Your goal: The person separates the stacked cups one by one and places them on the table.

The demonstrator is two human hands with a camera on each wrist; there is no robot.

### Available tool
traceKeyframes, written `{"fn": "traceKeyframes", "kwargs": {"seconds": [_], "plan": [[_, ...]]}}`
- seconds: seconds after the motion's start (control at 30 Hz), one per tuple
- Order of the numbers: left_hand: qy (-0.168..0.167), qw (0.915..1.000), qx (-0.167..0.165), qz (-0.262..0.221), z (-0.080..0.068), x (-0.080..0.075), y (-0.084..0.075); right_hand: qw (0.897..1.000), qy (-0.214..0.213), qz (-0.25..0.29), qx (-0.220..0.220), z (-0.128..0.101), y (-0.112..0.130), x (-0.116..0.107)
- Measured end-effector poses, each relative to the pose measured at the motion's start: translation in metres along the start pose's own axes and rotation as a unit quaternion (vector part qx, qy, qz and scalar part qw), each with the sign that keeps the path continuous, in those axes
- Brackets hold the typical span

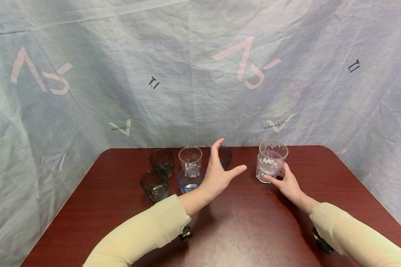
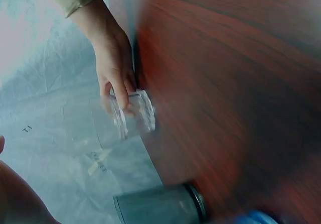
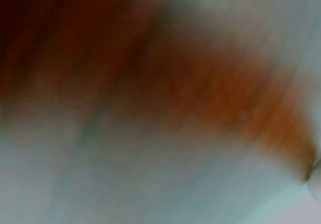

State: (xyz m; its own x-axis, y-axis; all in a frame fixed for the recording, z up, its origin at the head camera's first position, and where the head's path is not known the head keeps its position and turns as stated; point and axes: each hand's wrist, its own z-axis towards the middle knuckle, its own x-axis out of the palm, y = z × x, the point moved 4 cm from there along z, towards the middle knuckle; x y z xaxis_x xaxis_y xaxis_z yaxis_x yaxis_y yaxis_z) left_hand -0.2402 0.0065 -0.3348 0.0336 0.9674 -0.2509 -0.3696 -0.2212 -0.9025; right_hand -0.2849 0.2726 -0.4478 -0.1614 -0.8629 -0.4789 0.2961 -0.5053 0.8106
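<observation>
Left hand (image 1: 217, 172) spread, right hand (image 1: 287, 182) curled
</observation>
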Motion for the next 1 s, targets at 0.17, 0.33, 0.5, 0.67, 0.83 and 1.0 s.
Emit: {"fn": "traceKeyframes", "kwargs": {"seconds": [0.17,0.33,0.5,0.67,0.83,1.0], "plan": [[0.012,0.9998,-0.014,-0.008,0.009,0.028,-0.001,1.0,-0.01,0.006,-0.006,-0.001,0.0,0.0],[0.005,0.9996,-0.027,-0.01,0.022,0.051,0.006,1.0,-0.002,0.002,-0.003,-0.001,0.001,0.0],[0.002,0.9988,-0.044,-0.023,0.038,0.071,0.018,1.0,0.004,0.0,0.006,-0.002,0.001,0.0],[0.003,0.999,-0.032,-0.03,0.051,0.087,0.027,1.0,0.008,0.006,0.008,-0.003,0.001,0.001],[0.022,0.9988,-0.025,-0.034,0.058,0.1,0.034,1.0,0.01,0.009,0.001,-0.002,0.001,0.001],[0.061,0.9976,-0.017,-0.028,0.065,0.112,0.039,1.0,0.012,0.008,-0.001,-0.002,0.0,0.0]]}}
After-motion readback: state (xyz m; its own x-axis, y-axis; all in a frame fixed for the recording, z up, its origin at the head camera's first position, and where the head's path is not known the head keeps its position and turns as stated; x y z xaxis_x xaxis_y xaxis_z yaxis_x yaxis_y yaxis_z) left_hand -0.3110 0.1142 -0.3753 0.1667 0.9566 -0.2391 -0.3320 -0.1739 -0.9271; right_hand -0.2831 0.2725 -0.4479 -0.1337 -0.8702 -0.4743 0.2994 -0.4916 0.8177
